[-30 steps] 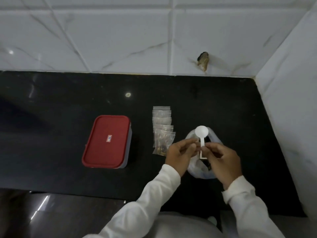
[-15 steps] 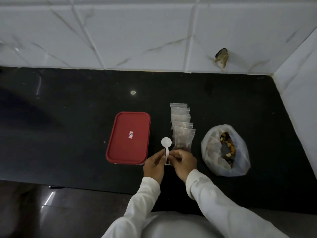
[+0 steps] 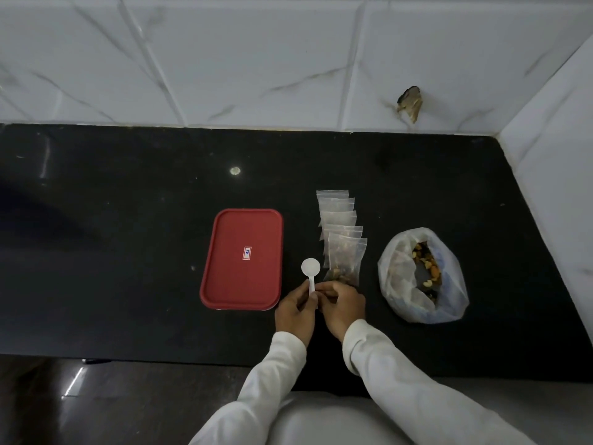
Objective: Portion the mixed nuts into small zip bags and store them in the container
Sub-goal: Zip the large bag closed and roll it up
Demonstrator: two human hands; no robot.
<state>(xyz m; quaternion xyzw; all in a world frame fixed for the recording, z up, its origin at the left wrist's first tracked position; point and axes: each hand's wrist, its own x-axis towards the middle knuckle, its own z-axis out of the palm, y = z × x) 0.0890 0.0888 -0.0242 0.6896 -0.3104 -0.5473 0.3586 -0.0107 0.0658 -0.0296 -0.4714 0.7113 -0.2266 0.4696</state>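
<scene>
Black stone counter (image 3: pixel 128 252), white tiled wall. Left hand (image 3: pixel 293 311) and right hand (image 3: pixel 341 308) both pinch small white plastic scoop (image 3: pixel 310 269) by its handle (bowl up). Small clear zip bags (image 3: pixel 340 239) lie overlapped just beyond. Red-lidded rectangular container (image 3: pixel 242 258) to the left, lid on. Open clear plastic bag of mixed nuts (image 3: pixel 401 284) to the right.

A home kitchen: a polished black stone table (image 3: pixel 128 220) runs into a corner of white marble-veined wall tiles (image 3: pixel 256 59), one chipped at the far right. On it sit a red-lidded food container (image 3: pixel 241 259) and a bag of mixed nuts (image 3: pixel 423 275).
</scene>
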